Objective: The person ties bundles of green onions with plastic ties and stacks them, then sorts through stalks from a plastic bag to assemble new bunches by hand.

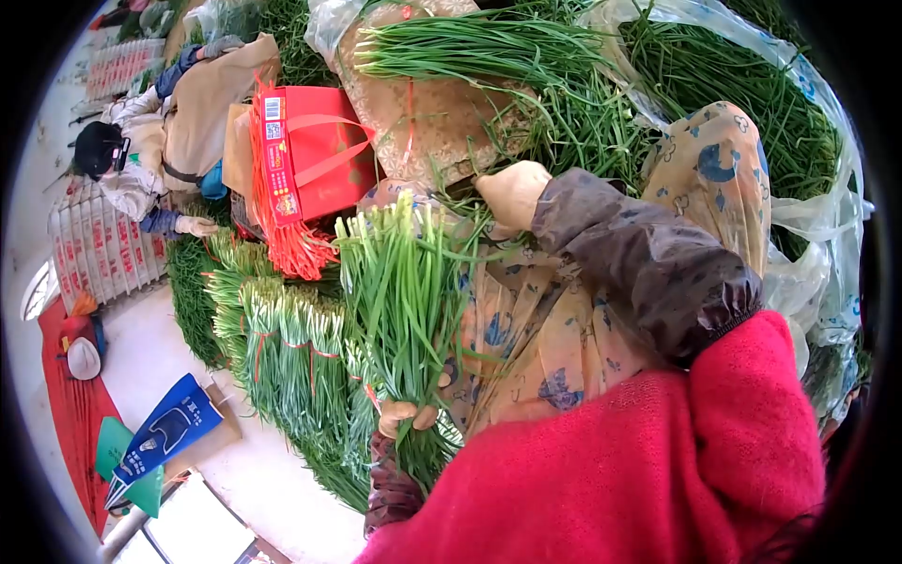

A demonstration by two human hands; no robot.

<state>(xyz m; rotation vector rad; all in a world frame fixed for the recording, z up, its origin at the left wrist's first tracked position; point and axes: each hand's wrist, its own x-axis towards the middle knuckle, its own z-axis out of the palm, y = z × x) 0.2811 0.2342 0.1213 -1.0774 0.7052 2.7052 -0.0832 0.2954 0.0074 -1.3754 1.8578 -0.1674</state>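
Observation:
My left hand (pixel 406 416), low in the middle of the head view, is closed round a bunch of garlic chives (pixel 399 282). Its pale cut ends point up and its green leaves hang down past my fingers. My right hand (pixel 515 195), in a pale glove, is closed at the lower edge of a speckled board (pixel 442 122). Loose green blades lie beside its fingertips; what those fingers hold is hidden. On the board rests a pile of loose chives (pixel 479 47). A patterned apron (pixel 526 338) covers my lap.
Tied chive bundles (pixel 291 343) stand in rows to the left. A red bag (pixel 324 150) with red ties (pixel 291 244) sits beside the board. Clear plastic (pixel 832 273) wraps more greens at right. A co-worker (pixel 141 150) is at upper left, near stacked crates (pixel 99 244).

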